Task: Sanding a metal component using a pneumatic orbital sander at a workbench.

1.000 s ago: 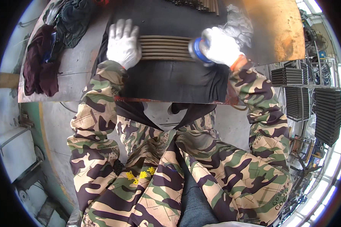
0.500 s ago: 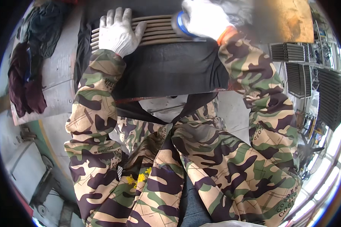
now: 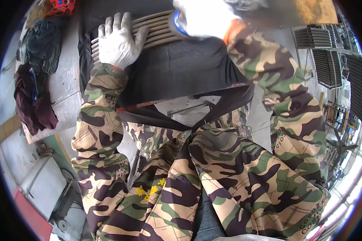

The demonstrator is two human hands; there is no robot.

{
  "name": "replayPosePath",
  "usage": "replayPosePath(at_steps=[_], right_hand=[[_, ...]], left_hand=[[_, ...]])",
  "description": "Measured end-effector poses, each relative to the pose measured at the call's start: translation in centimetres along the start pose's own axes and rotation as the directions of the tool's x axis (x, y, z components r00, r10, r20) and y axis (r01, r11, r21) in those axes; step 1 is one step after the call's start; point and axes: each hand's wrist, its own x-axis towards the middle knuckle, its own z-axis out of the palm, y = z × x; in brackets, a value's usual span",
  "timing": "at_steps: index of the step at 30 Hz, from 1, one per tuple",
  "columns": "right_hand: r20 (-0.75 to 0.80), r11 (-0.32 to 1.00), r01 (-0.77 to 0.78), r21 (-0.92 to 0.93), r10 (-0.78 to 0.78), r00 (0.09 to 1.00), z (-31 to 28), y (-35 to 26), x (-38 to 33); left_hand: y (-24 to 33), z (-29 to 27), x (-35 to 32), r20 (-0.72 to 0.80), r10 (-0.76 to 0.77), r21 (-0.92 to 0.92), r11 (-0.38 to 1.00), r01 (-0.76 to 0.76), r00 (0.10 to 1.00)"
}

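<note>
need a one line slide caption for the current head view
Gloved left hand spread over slim parallel rods on black cloth, gloved right hand holding a blue-edged object.

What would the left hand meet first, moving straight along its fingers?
The left hand looks free to go: only black cloth shows ahead, up to the picture's edge; depth is unclear.

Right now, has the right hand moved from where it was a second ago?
Yes: the right hand has moved left, farther from the tan board.

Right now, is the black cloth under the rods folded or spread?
Spread: the black cloth lies broad beneath the rods, mostly smooth, wrinkled near its left edge.
</note>
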Motion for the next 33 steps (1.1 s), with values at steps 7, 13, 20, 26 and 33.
replayPosePath(at_steps=[7, 13, 20, 26, 33], right_hand=[[0.022, 0.992, 0.125, 0.035, -0.126, 0.992, -1.0, -2.2, 0.1], [-0.078, 0.992, 0.124, 0.03, -0.121, 0.99, -0.4, -1.3, 0.9], [-0.086, 0.995, 0.098, 0.005, -0.097, 0.992, 0.1, 0.9, 1.3], [-0.042, 0.984, 0.178, 0.031, -0.176, 0.983, 0.3, 0.0, -0.7], [-0.079, 0.971, 0.221, -0.086, -0.228, 0.97, 2.6, 0.7, -2.0]], left_hand=[[-0.6, -3.4, -3.4, 0.013, -0.073, 0.01, 0.997, 0.073, 0.997], [-1.7, -2.3, -3.2, -0.05, -0.045, -0.067, 0.997, 0.042, 0.998], [-0.8, -1.1, -1.4, -0.071, -0.029, 0.01, 0.999, 0.03, 0.997], [-0.5, -2.0, -1.9, 0.017, -0.075, 0.079, 0.994, 0.074, 0.997], [0.3, -2.7, -3.0, 0.037, -0.086, 0.032, 0.996, 0.085, 0.996]])
